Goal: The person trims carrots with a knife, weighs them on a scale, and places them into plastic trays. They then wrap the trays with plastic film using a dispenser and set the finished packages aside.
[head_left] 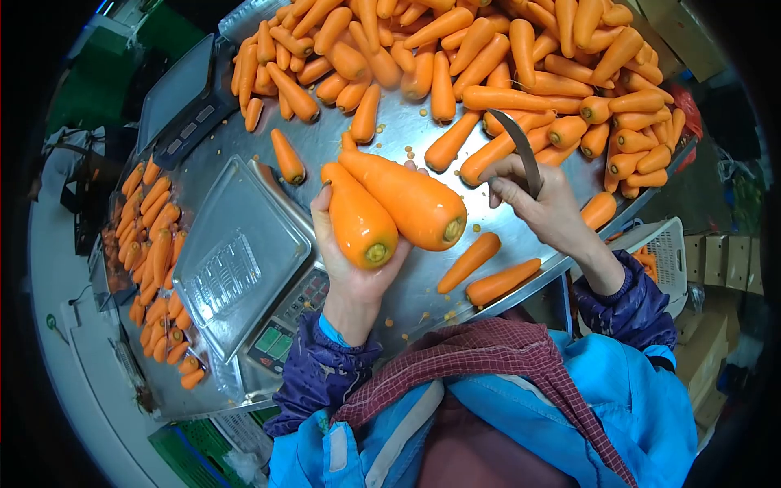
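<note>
Two large carrots lie side by side in my left hand (362, 272), its fingers wrapped round them from below. The nearer carrot (358, 215) and the bigger carrot (411, 195) both point their cut, greenish ends toward me. My right hand (541, 199) grips a curved knife (521, 146), its blade rising up and to the left. Below and between the hands, two loose carrots (469, 263) (503, 282) rest on the metal table (427, 305) near its front edge. Small orange cut pieces are scattered on the metal.
A big heap of carrots (488, 57) covers the table's far side. At the left stand a scale with a metal tray (240, 260), a second scale (175, 98) and bagged carrots (154, 244). A white crate (669, 260) stands at the right.
</note>
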`<state>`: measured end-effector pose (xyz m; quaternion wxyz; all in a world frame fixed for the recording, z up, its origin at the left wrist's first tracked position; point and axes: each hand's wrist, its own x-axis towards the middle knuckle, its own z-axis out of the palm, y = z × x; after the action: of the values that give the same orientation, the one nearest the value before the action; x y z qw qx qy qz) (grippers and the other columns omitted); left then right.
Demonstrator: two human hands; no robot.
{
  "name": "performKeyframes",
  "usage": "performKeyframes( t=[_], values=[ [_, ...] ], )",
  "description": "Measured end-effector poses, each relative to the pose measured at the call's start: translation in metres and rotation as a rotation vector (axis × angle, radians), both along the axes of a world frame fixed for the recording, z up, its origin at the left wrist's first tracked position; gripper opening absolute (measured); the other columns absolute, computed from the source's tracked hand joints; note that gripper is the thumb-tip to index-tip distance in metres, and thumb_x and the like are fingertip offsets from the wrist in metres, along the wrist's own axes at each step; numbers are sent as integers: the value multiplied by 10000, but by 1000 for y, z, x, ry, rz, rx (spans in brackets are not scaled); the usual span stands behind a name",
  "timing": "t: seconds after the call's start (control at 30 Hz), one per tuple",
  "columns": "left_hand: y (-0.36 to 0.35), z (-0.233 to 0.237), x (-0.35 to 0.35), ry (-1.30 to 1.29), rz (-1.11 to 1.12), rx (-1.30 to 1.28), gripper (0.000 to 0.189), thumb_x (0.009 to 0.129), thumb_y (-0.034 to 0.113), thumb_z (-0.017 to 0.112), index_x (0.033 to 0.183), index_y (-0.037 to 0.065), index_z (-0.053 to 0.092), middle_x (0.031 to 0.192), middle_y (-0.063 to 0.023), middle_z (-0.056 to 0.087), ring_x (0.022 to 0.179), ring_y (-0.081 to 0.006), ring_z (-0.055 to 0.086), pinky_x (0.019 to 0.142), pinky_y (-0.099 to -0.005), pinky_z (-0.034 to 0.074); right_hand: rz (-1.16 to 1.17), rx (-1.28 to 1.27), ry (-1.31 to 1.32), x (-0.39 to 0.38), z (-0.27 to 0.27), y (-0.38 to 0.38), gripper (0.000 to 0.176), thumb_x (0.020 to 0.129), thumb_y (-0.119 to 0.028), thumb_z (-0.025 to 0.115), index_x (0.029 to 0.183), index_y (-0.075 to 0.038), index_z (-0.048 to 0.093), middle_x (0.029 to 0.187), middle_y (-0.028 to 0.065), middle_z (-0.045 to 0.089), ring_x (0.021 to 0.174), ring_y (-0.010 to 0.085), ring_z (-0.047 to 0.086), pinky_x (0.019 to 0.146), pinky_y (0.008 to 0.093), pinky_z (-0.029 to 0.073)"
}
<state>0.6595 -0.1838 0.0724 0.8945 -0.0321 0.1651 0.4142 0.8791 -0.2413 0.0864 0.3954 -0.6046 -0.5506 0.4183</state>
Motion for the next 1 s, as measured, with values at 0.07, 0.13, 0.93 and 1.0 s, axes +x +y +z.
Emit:
performKeyframes(
  t=[0.07,0.13,0.93,1.0],
  values=[
    [-1,-2,-1,0,30,-55,619,805,443,539,1281,74,397,1263,-177,466,1192,-320,436,1048,-496,296,51,76,94,-7,-6,-2,201,847,-90,569,1000,37,594,786,64,631,711,124,609,618,245,481],
    [-2,-4,-2,-13,32,-60,616,801,447,540,1276,78,406,1268,-175,463,1196,-316,434,1045,-494,300,57,124,159,-17,-3,-4,259,829,-91,583,1060,26,570,789,64,628,653,99,595,570,222,460],
    [-9,32,-57,1639,412,1939,867,586,287,763,1324,63,366,1374,-172,345,1307,-367,284,1058,-522,205,81,-339,812,-28,6,-11,450,897,-446,431,1008,-12,481,674,75,544,374,27,328,336,168,286],
    [-21,55,-49,1897,-31,2153,868,524,269,778,1294,106,413,1392,-192,320,1300,-386,284,1040,-598,162,161,-351,769,-38,10,-11,447,889,-443,452,1008,-13,479,674,80,548,371,34,326,337,169,285]
  ],
)
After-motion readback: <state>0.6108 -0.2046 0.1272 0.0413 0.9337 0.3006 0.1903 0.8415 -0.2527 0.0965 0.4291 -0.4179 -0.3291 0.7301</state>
